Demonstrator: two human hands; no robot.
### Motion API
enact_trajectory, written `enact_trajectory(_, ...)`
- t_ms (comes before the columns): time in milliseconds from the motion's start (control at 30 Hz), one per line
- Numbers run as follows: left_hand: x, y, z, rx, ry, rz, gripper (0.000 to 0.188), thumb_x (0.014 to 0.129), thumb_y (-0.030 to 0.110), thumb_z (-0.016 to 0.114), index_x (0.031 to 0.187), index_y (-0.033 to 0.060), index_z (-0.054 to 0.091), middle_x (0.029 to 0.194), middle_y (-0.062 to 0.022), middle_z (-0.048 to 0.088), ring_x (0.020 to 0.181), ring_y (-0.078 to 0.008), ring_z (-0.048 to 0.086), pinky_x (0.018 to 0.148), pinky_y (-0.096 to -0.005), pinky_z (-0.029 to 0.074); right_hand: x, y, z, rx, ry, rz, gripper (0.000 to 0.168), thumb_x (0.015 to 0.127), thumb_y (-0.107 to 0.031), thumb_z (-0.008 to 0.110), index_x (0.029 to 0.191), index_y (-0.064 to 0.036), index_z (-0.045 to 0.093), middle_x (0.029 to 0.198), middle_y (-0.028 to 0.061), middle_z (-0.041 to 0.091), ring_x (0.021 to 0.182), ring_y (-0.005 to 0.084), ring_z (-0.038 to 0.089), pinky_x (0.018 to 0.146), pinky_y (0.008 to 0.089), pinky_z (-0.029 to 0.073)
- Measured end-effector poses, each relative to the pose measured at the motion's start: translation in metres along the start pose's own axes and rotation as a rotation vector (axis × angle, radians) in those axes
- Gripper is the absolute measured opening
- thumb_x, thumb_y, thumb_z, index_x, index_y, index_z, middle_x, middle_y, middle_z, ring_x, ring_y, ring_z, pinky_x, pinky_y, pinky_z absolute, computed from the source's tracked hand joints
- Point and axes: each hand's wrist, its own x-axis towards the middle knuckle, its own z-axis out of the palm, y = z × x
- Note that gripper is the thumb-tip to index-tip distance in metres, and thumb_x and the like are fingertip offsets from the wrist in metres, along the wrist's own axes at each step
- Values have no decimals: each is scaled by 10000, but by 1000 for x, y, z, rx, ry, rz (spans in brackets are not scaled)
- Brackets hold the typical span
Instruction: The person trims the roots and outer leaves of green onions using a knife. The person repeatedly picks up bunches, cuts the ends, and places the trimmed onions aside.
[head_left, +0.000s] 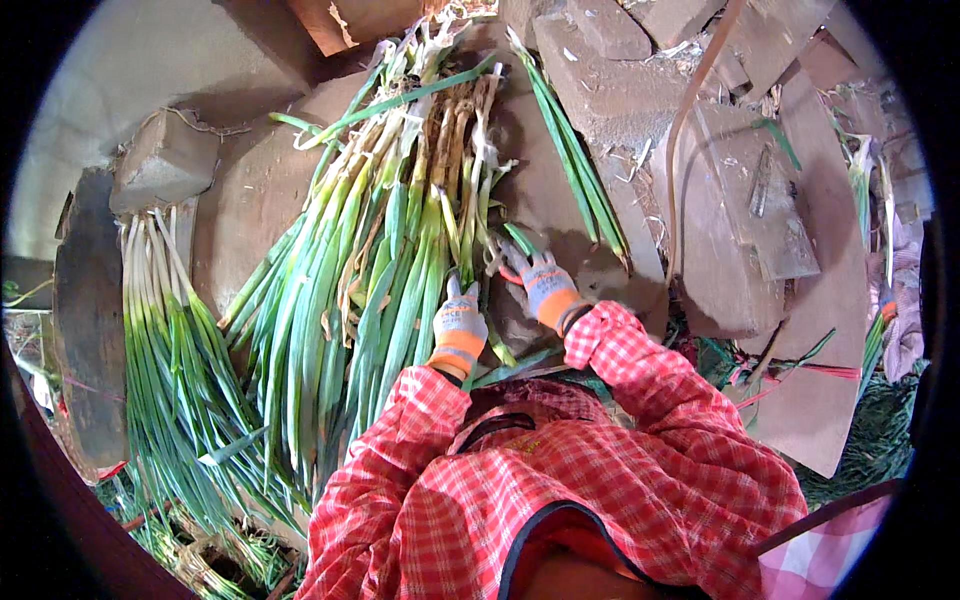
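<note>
A large heap of green onions (390, 247) with dry outer leaves and dirty roots lies before me, roots away from me. My left hand (459, 330), in a grey and orange glove, rests at the heap's right edge; what its fingers hold cannot be told. Just right of the heap is my right hand (541, 286), gloved alike, its fingers near a short green leaf (520, 238) and a small orange-red item at the fingers. At the left lies a bunch of cleaner green onions (169, 322) with white ends. A few green stalks (574, 150) lie apart, beyond my right hand.
A stone block (169, 161) sits at the white ends of the left bunch. Stone or brick slabs (720, 217) stand at the right, with a brown hose or cable (679, 142) across them. Pink string (825, 370) and more onions (874, 345) are farther right.
</note>
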Motion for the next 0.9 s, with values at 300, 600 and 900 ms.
enact_trajectory(300,1,6,-5,-14,-63,-56,580,797,188,629,1351,115,475,1463,-227,316,1050,-350,604,872,-410,506,118,65,-22,181,-21,272,708,868,-342,579,1479,-195,252,1113,238,600,1025,398,561,888,504,425)
enact_trajectory(600,9,3,3,51,-77,-70,596,796,260,619,1358,131,471,1436,-257,344,1007,-345,625,861,-404,508,111,80,-34,109,-62,223,685,889,-340,559,1485,-211,247,1195,219,564,1106,370,528,940,475,422)
enact_trajectory(900,12,20,-14,118,-98,-48,571,788,83,552,1351,160,490,1458,-250,314,1004,-315,644,832,-370,526,72,81,-30,-17,-119,26,676,888,-378,536,1484,-259,241,1214,232,550,1100,383,539,950,484,433)
